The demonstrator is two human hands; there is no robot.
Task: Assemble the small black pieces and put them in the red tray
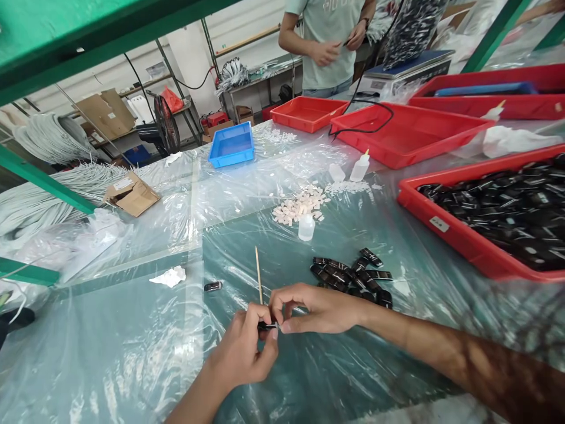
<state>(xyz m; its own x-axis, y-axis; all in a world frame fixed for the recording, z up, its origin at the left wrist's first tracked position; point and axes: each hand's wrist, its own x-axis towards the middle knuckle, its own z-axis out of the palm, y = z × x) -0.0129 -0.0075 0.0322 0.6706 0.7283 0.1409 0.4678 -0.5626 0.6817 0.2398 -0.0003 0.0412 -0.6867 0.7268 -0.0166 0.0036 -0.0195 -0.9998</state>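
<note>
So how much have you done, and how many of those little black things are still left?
Hard to tell what's finished: one black piece lies apart from the others on the plastic sheet. Right now the left hand and right hand grip one small black part with a thin wooden stick. A black pile and a red tray full of them wait.
</note>
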